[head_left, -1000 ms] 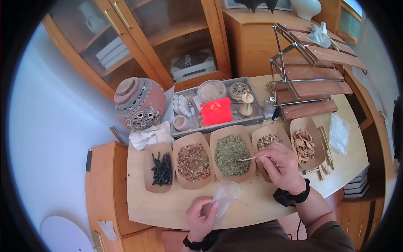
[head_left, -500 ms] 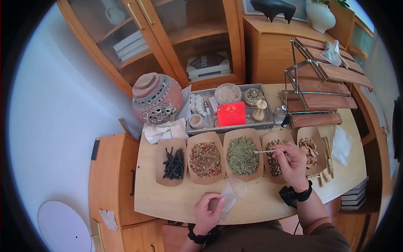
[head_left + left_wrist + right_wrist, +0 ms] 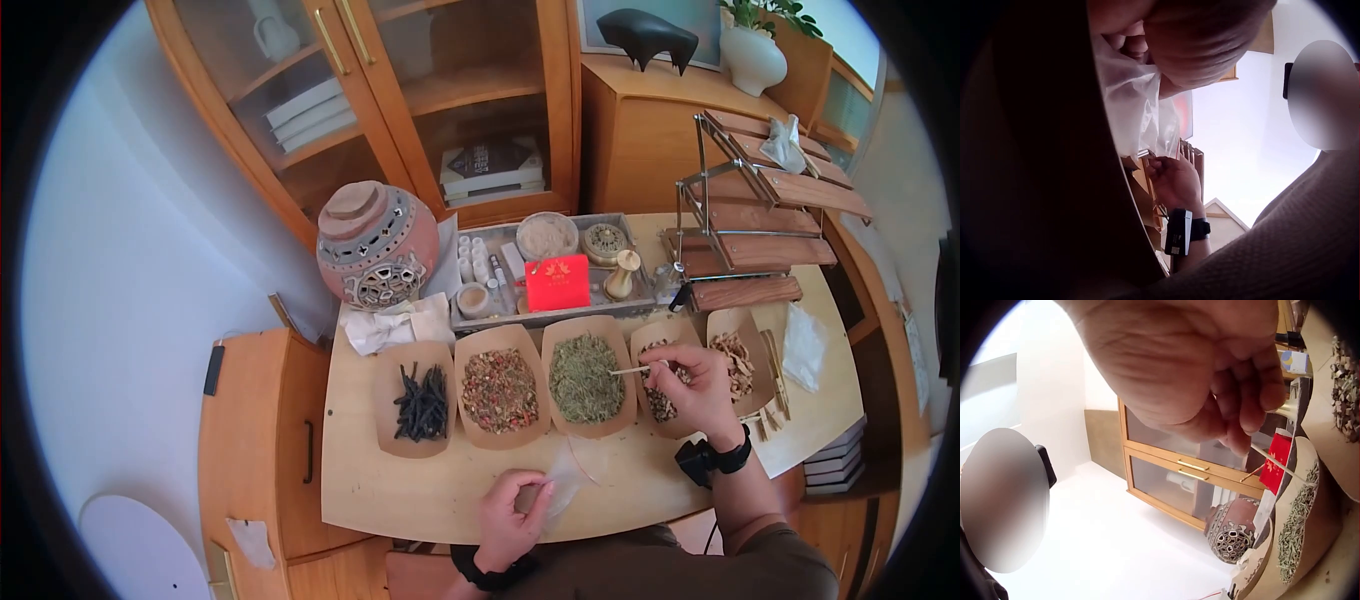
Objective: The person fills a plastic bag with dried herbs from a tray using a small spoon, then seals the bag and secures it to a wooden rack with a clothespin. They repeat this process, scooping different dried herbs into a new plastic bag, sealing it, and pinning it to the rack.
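Observation:
My left hand (image 3: 515, 515) pinches a clear plastic bag (image 3: 570, 480) with a red line along its mouth, near the table's front edge. In the left wrist view the bag (image 3: 1138, 112) hangs from the fingers. My right hand (image 3: 700, 390) pinches a thin pale stick-like tool (image 3: 632, 371) between thumb and fingers. Its tip is at the right side of the dried green herb (image 3: 585, 385) in the middle paper tray. The right wrist view shows the stick (image 3: 1282, 465) reaching from the fingertips towards the herb (image 3: 1297, 531). The right hand partly covers a tray of brown-and-white pieces (image 3: 658, 400).
Other paper trays hold black twisted pods (image 3: 422, 405), a reddish mix (image 3: 500, 390) and pale wood chips (image 3: 735, 362). Behind stand a pierced clay pot (image 3: 375, 245), a grey tray (image 3: 500, 322) with a red card (image 3: 558, 284), and a wooden folding rack (image 3: 765, 225).
The stick's tip has moved right, from within the green herb to its right side. Both hands keep their holds. The head view has shifted, moving the scene right in the frame.

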